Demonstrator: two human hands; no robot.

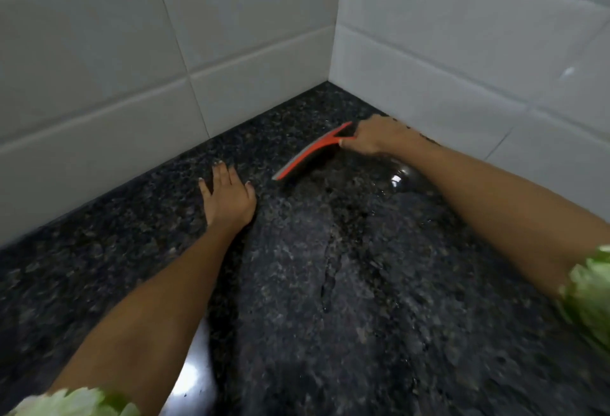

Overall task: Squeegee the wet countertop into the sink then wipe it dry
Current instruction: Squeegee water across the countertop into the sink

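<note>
Nearest, pale green sleeves (79, 402) show at the bottom left and at the right edge. Both forearms reach away over a dark speckled counter (379, 333). A glossy sheen covers the counter's near middle, with a thin dark streak of water (328, 270) running away from the viewer and a bright glint by the left forearm.

Farther out, the left hand (229, 198) lies flat on the counter, palm down, fingers spread wide, holding nothing. It sits left of the squeegee (310, 153), near its lower end but apart from it.

Farther still, the right hand (374, 136) is closed around the squeegee's handle near the right wall. The red blade slants from far right to near left, its edge down on the wet stone.

Beyond, white tiled walls (231, 36) meet in a corner at the counter's far end.
</note>
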